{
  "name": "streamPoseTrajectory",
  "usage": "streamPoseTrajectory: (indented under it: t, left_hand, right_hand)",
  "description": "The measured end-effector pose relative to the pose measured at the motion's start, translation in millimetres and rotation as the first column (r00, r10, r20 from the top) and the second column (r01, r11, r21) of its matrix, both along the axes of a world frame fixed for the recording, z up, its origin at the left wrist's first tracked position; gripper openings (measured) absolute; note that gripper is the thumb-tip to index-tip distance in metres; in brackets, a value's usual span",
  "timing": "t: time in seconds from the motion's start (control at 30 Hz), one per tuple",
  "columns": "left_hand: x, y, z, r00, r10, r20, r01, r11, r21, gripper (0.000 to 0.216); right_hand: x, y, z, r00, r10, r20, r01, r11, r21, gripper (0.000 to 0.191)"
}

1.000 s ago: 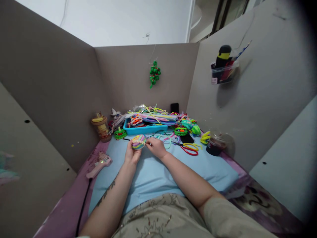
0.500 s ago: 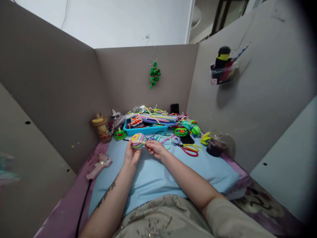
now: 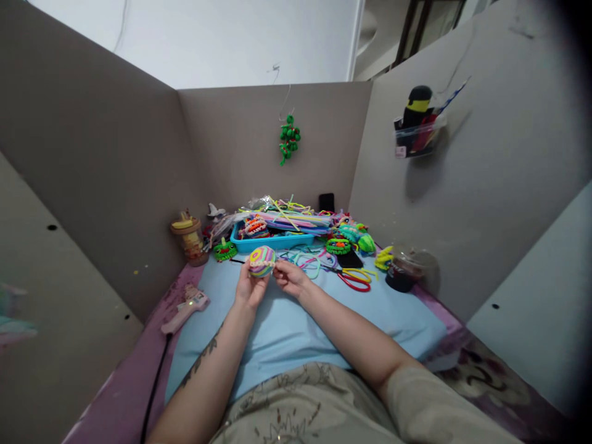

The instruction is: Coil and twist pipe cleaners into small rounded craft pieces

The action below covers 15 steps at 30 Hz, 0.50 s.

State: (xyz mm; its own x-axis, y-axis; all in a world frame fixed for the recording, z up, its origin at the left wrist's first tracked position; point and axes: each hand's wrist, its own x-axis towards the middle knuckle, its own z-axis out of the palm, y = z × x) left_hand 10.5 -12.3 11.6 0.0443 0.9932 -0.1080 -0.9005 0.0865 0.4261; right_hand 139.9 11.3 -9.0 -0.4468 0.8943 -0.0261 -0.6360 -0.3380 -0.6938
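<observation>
Up tips the striped ball [image 3: 261, 259], nudged rightward!
The left hand [image 3: 252, 287] curls round it above the tabletop [image 3: 383, 320]; the right hand [image 3: 290, 279] has its fingers pinched together, seemingly on the pale trim [image 3: 266, 264], and that edge looks handier now.

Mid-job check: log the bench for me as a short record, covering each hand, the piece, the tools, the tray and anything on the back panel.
Left hand: grip around the striped piece
Right hand: fingertips at the piece's right edge; pinch too small to confirm
Striped piece: round, multicoloured, raised above the blue cloth
Glue gun: pink, lying to the left, small light lit
Scissors: red and yellow handles, right of both hands
Tray: blue, beyond the hands
Back panel: green cluster hanging
</observation>
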Motion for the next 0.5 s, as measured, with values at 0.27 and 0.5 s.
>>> streamPoseTrajectory:
  t: [0.27, 0.5]
  left_hand:
    - [2.2, -2.3, 1.1, 1.0, 0.012, -0.028, -0.012, 1.0, 0.004, 0.022]
    - [3.0, 8.7, -14.7, 0.947, 0.206, -0.247, -0.222, 0.974, -0.036, 0.018]
  right_hand:
    - [-0.8, 0.9, -0.1, 0.996, -0.04, 0.084, 0.039, 0.999, 0.016, 0.023]
    - [-3.4, -7.9, 2.3, 0.473, -0.82, 0.324, 0.372, 0.519, 0.77, 0.02]
